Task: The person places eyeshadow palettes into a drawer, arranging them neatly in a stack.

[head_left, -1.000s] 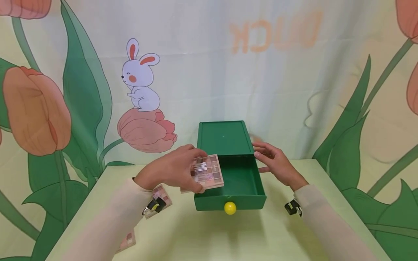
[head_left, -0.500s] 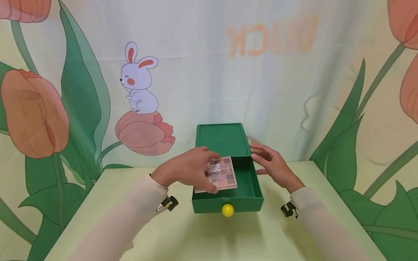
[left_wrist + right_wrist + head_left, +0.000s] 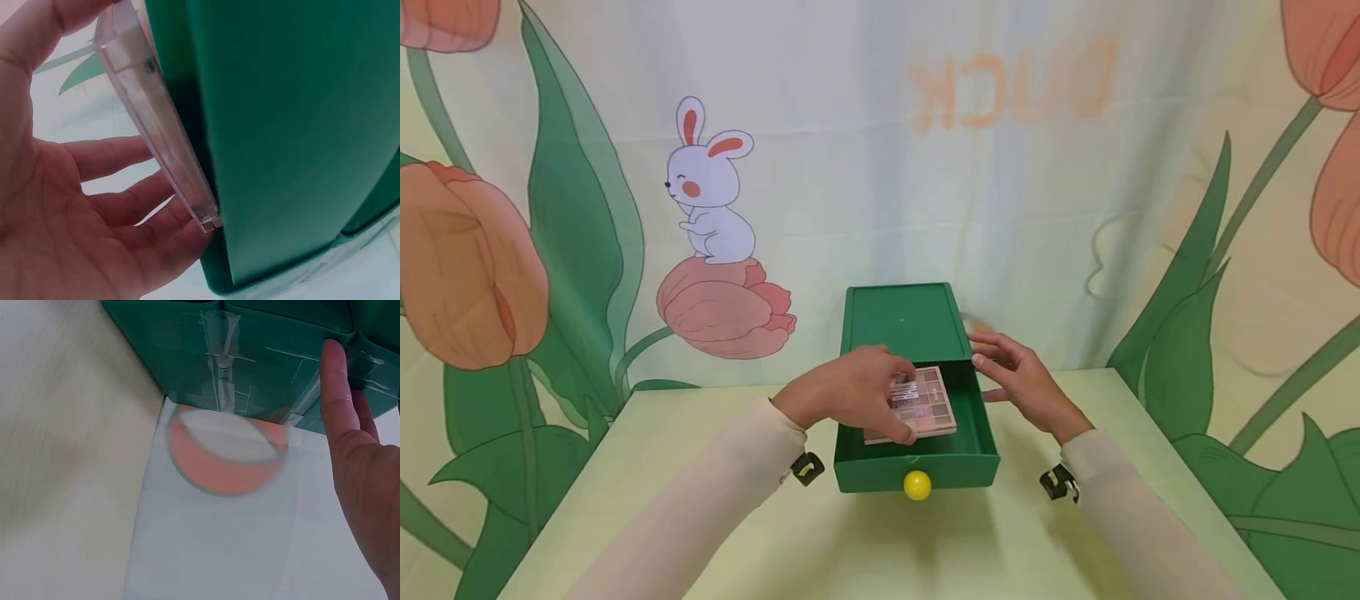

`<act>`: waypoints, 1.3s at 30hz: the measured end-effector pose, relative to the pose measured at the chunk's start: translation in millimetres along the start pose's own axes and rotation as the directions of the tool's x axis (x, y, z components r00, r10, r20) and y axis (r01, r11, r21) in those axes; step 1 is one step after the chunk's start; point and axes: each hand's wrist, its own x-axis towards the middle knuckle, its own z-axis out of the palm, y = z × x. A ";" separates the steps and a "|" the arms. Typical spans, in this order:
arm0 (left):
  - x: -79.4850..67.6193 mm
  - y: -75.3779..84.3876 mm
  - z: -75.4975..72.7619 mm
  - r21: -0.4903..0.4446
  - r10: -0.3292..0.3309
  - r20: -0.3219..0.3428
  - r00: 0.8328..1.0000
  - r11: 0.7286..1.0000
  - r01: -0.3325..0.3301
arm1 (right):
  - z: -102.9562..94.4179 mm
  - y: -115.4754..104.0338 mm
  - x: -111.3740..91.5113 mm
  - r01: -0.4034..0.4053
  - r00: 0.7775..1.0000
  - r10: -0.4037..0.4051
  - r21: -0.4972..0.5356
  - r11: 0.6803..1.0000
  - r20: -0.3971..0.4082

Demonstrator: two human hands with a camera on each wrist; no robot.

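In the head view a green drawer box (image 3: 902, 321) stands at the back of the table, its drawer (image 3: 872, 477) pulled out toward me by a yellow knob (image 3: 917, 485). My left hand (image 3: 861, 392) grips an eyeshadow palette (image 3: 931, 404) by its left part, thumb in front and fingers behind, above the drawer's opening. Seen from the left wrist, the palette's clear edge (image 3: 159, 125) slants beside the green wall. My right hand (image 3: 1028, 385) is at the box's right side, fingers extended; in the right wrist view a fingertip (image 3: 334, 353) touches the green side.
The pale yellow-green table (image 3: 1045, 542) extends around the box. Close behind hangs a printed curtain (image 3: 820, 192) with tulips and a rabbit. Strips of clear tape (image 3: 222, 369) run along the box's side. Small black devices (image 3: 808, 468) are worn at both wrists.
My left hand has carried the palette rightward, from the drawer's left edge to above its inside. My right hand stays by the box. Other palettes at the left are now out of sight.
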 end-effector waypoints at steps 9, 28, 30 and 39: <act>7.5 7.3 6.6 -0.010 0.027 0.018 0.999 1.000 -0.027 | -0.6 -0.8 0.8 0.002 1.000 -0.002 -0.002 1.000 0.002; 25.1 5.3 35.0 0.001 0.069 0.091 0.993 0.998 -0.070 | 1.6 3.6 -0.2 0.002 1.000 -0.002 -0.004 1.000 -0.007; 26.3 4.1 37.4 0.010 0.079 0.089 0.993 0.997 -0.080 | 1.9 3.5 -0.5 0.003 1.000 -0.003 -0.005 1.000 -0.007; 27.7 5.3 42.3 0.042 0.100 0.060 0.993 0.994 -0.103 | 2.2 1.8 -2.3 -0.006 1.000 0.006 -0.001 1.000 -0.016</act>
